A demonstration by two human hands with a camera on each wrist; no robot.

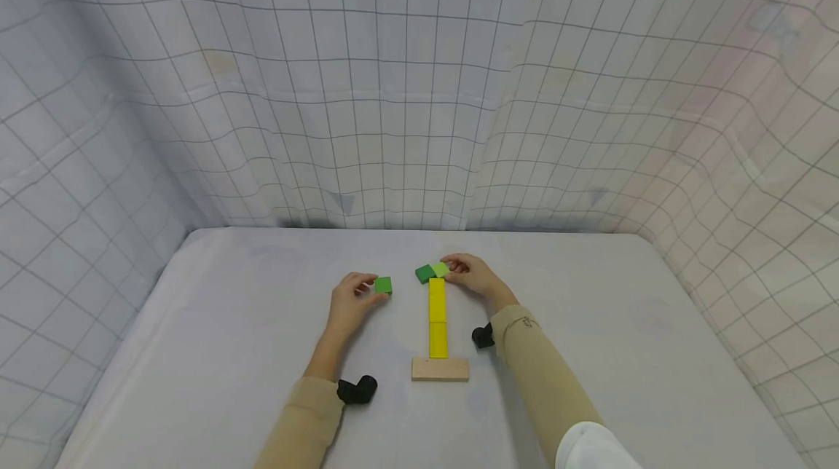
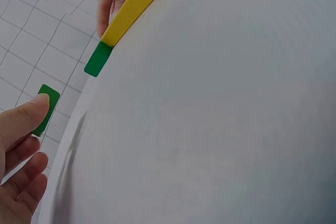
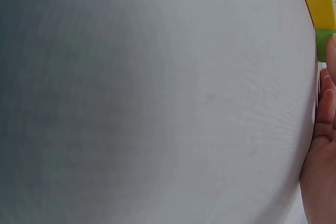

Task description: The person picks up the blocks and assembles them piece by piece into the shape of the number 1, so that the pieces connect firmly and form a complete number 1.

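My left hand (image 1: pixel 350 303) pinches a green block (image 1: pixel 383 285) between thumb and fingers, left of the other blocks; the left wrist view shows the thumb across this block (image 2: pixel 51 109). My right hand (image 1: pixel 473 274) pinches a light green block (image 1: pixel 440 269) at the far end of a row of yellow blocks (image 1: pixel 437 317). Beside the light green block, on its left, lies a darker green block (image 1: pixel 424 274), slightly turned. A plain wooden block (image 1: pixel 440 369) lies crosswise at the near end of the yellow row. In the right wrist view, the right hand (image 3: pixel 321 177) is partly cut off.
A white cloth covers the table (image 1: pixel 216 352). Behind and on both sides hang white curtains (image 1: pixel 406 90) with a grid pattern. Black wrist devices (image 1: pixel 357 389) stick out by both sleeves.
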